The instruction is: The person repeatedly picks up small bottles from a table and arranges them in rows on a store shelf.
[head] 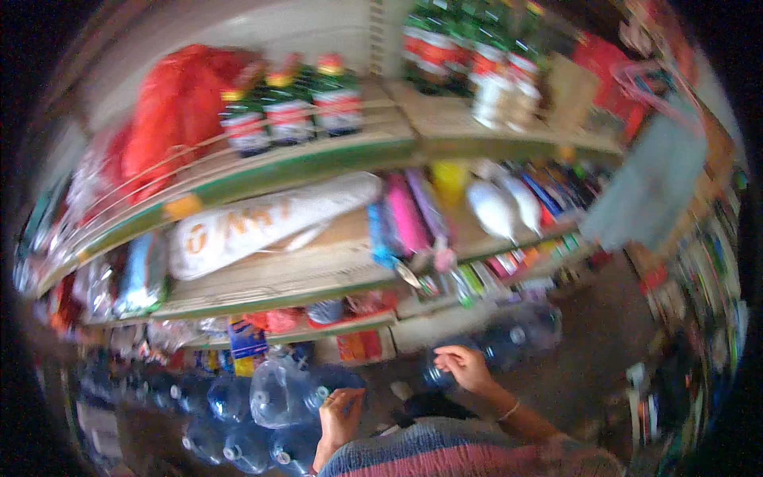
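Near the lower middle, my left hand (pixel 341 412) is by the neck of a large clear plastic water bottle (pixel 340 381); blur hides whether its bent fingers grip it. My right hand (pixel 465 365), with a thin band at the wrist, is raised beside another large bluish water bottle (pixel 438 372), fingers partly curled. Whether it touches that bottle is unclear. A plastic-wrapped bottle (pixel 277 396) stands left of my left hand.
Shelves (pixel 304 158) ahead hold green glass bottles (pixel 337 98), a red plastic bag (pixel 179 101) and a long white package (pixel 274 223). More large water bottles (pixel 244 447) stand on the floor at lower left. A grey-green sheet or bag (pixel 653 173) hangs at right.
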`<state>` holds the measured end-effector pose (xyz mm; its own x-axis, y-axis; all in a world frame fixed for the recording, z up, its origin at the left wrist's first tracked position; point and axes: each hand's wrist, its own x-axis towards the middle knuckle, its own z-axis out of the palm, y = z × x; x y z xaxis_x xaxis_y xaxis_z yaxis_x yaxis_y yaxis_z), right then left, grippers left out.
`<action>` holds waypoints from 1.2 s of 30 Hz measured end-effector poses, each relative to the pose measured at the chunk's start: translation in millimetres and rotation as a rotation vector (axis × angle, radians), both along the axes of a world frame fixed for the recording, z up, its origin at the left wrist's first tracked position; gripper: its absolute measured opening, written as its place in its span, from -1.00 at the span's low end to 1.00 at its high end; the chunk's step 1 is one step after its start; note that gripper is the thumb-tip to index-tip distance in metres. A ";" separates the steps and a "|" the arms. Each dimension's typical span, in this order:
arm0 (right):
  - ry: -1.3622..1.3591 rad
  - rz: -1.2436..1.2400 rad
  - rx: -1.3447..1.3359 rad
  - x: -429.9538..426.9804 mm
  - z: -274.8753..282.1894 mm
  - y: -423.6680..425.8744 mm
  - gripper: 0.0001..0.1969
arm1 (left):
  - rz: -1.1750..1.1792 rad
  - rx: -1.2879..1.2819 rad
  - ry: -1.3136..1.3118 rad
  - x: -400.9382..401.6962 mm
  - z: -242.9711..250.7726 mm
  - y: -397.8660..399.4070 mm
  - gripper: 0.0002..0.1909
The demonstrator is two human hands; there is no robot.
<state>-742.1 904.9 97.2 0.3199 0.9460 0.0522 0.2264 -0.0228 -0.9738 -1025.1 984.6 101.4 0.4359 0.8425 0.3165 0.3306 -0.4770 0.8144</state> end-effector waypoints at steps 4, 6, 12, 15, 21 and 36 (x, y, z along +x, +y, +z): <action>0.194 0.009 -0.082 -45.7 -9.8 -52.5 -0.80 | -0.063 -0.063 0.062 12.1 3.8 -22.8 -0.87; 0.097 0.009 -0.028 -48.0 -4.1 -64.5 -0.80 | -0.212 0.063 0.057 30.6 9.1 -22.3 -0.86; 0.026 -0.104 -0.064 -15.0 2.8 -133.7 -0.77 | -0.464 0.144 0.092 114.7 28.5 -74.3 -0.83; 0.080 -0.281 0.030 12.7 -8.8 -196.5 -0.77 | -0.610 0.114 0.123 161.8 20.3 -118.9 -0.83; 0.001 -0.751 -0.029 94.8 -10.5 -352.0 -0.78 | -1.040 0.171 0.143 298.2 -0.1 -243.2 -0.82; 0.075 -1.372 0.046 255.2 -8.7 -590.7 -0.80 | -1.640 0.160 0.104 576.0 6.7 -484.1 -0.86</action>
<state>-486.8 314.3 88.5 0.9913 -0.1303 0.0156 -0.0043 -0.1510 -0.9885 -449.1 500.6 108.1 0.7964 -0.5443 0.2636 -0.5318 -0.4227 0.7338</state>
